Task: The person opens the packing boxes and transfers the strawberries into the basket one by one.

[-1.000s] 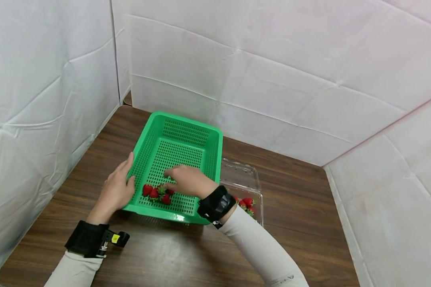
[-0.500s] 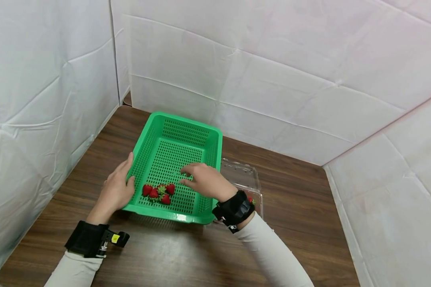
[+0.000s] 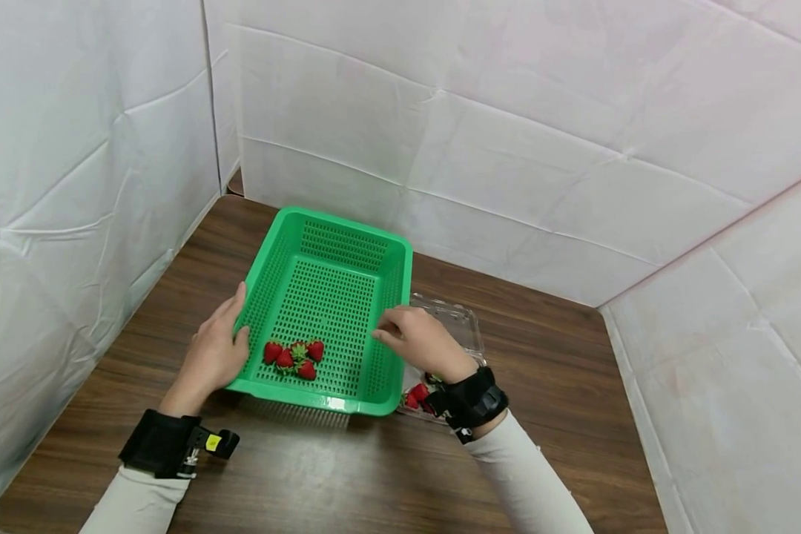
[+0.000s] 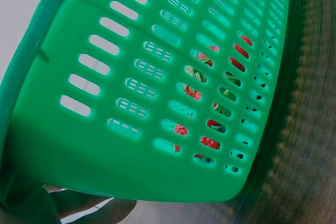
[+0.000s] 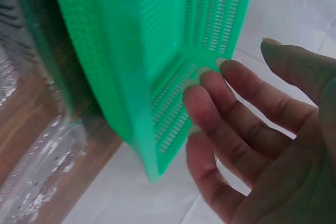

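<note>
Four red strawberries [image 3: 294,356] lie near the front-left corner of the green perforated plastic basket [image 3: 337,245] on the brown wooden table [image 3: 561,371]. The left hand [image 3: 210,356] holds the basket's left rim, fingers curled around it — the right hand [image 3: 422,343] hovers over the right rim, fingers relaxed, holding nothing, above a clear plastic clamshell box [image 3: 450,315].

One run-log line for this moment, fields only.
left hand: holds basket side | right hand: open, empty, over basket's right rim | strawberries: in basket | clear box: right of basket

A bright green basket [image 3: 327,282], its walls and floor pierced with rows of slots, sits on a dark brown wood-grain table [image 3: 561,415]. Inside it lie red strawberries [image 3: 294,356] with green caps. Right of the basket a clear plastic clamshell [image 3: 457,319] holds more red strawberries [image 3: 415,395]. Behind the basket stand white, creased walls [image 3: 507,111].
</note>
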Demonstrator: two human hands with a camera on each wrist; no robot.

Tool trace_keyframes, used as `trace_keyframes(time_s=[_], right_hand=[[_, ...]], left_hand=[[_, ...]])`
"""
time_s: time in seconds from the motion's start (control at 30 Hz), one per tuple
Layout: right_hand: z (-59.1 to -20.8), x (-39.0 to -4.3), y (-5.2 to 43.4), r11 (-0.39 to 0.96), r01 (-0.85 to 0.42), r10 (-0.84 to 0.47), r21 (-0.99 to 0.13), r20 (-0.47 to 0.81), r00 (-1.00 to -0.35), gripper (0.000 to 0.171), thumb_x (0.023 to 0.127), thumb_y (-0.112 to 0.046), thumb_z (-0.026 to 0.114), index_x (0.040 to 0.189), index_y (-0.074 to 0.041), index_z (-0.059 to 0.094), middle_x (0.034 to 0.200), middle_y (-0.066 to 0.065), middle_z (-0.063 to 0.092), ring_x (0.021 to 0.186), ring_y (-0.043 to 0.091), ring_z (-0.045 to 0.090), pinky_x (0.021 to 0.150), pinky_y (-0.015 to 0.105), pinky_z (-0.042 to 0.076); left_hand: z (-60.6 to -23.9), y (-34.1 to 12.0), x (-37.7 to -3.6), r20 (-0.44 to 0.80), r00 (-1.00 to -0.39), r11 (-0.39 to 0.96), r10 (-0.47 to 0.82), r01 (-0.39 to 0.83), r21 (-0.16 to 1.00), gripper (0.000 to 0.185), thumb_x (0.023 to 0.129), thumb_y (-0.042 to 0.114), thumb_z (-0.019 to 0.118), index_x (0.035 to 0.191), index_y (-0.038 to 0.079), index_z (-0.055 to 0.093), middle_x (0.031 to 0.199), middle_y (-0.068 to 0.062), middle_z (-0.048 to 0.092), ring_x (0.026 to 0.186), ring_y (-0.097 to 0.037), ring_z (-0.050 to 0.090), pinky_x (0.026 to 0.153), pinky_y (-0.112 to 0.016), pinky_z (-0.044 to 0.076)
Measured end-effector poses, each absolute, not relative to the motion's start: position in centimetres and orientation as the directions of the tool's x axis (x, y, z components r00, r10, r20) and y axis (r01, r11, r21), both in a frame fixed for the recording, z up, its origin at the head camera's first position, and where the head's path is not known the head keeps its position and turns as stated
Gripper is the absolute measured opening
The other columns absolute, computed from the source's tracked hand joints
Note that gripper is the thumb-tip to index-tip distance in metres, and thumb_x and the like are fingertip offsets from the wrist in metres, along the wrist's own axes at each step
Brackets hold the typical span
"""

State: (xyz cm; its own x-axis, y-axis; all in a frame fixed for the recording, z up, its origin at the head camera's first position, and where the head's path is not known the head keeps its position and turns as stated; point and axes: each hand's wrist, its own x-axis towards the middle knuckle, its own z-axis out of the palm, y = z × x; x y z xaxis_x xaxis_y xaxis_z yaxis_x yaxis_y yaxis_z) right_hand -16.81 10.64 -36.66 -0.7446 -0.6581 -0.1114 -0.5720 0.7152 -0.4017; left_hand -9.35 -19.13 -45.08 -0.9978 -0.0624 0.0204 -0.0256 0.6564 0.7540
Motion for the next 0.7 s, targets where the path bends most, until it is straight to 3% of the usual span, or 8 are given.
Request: trace_keyframes(time_s=[0.4,0.7], right_hand=[[-38.3,-16.5,14.4,0.757,-0.493,-0.597,-0.429,-0.147,-0.789,0.014,0.101,-0.013,0.050,0.101,-0.009,0.064,0.083,0.001,0.060,0.062,0.010,0.047,0.063,0.028,0.040],[-40.0,-16.4,16.7,0.798,-0.484,-0.587,-0.360,-0.281,-0.759,0.016,0.093,-0.008,0.061,0.107,-0.009,0.070,0.098,0.009,0.071,0.077,0.011,0.064,0.071,0.032,0.053]], left_hand=[[-45.0,-19.1,-9.3,0.019,-0.998,0.654,-0.062,-0.027,0.756,0.071,0.100,0.004,0.042,0.157,0.015,0.001,0.156,-0.027,0.025,0.119,-0.055,0.047,0.093,-0.069,0.037],[-45.0,-19.2,-9.3,0.019,-0.998,0.655,-0.065,-0.028,0.755,0.071,0.100,0.005,0.042,0.157,0.016,0.002,0.156,-0.026,0.025,0.118,-0.054,0.048,0.093,-0.069,0.036]])
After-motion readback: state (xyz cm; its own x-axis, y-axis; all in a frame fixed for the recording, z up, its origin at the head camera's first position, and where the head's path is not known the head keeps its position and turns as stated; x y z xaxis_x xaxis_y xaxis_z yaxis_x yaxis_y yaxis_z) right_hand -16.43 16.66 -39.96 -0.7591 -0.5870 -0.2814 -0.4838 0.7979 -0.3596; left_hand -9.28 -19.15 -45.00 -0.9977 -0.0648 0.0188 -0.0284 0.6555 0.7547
